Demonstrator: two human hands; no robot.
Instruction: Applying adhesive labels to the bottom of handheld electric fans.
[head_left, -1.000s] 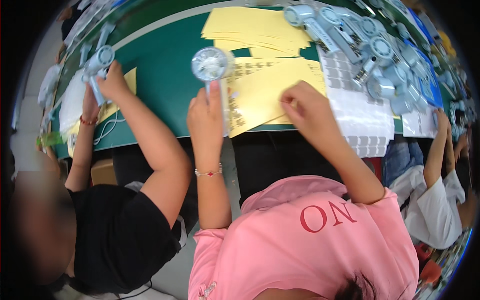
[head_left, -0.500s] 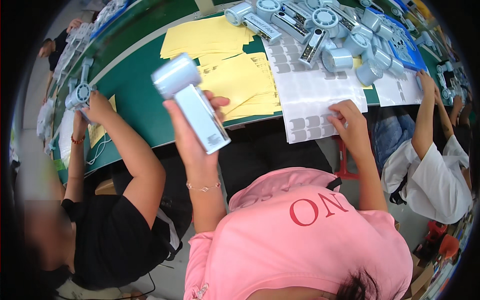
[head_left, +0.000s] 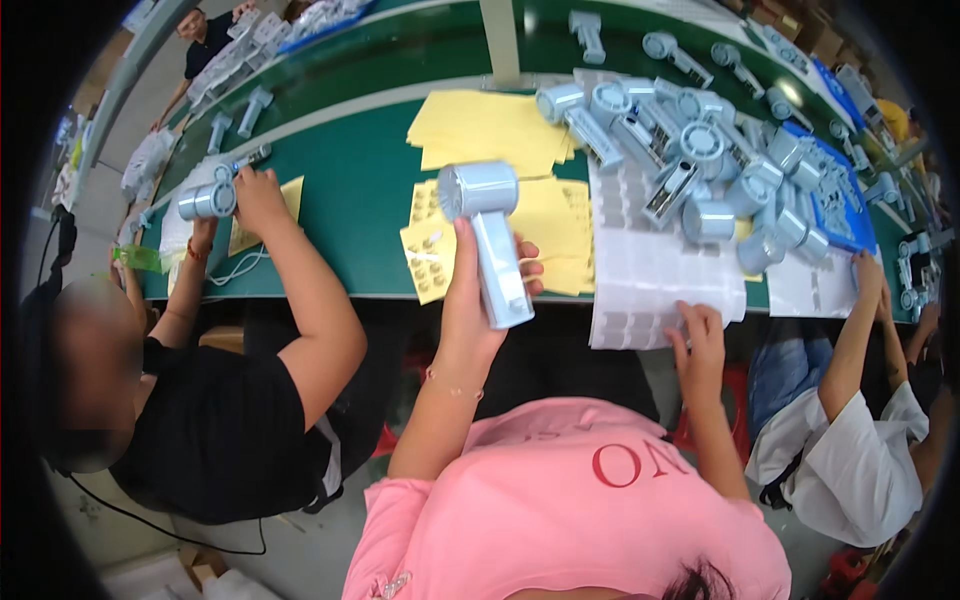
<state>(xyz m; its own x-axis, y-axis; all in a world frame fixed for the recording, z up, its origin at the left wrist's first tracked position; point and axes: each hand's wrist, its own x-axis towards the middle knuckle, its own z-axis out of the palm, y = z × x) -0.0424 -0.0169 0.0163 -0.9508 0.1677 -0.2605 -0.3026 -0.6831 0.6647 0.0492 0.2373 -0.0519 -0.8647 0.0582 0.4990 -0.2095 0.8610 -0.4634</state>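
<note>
My left hand (head_left: pixel 475 300) is wrapped round the handle of a light blue handheld fan (head_left: pixel 496 265), raised above the table's near edge with its round head up. At the lower edge of a white sheet of grey labels (head_left: pixel 640 315), my right hand (head_left: pixel 700 345) has its fingers bent, thumb and forefinger closing on the sheet. The sheet bows up beside these fingers. Whether a single label is between the fingertips is too small to tell. Yellow sheets of stickers (head_left: pixel 425 270) lie behind the raised fan.
A heap of light blue fans (head_left: pixel 700 140) covers the far part of the label sheet. Beside it stands a blue tray (head_left: pixel 850 215). A co-worker in black (head_left: pixel 240 420) holds a fan at the left; another in white (head_left: pixel 850 420) sits at the right. A green table (head_left: pixel 340 200) runs across.
The view has shifted, so the table sits lower. My left hand has turned the fan more upright. My right hand stays at the label sheet, which now bows up more.
</note>
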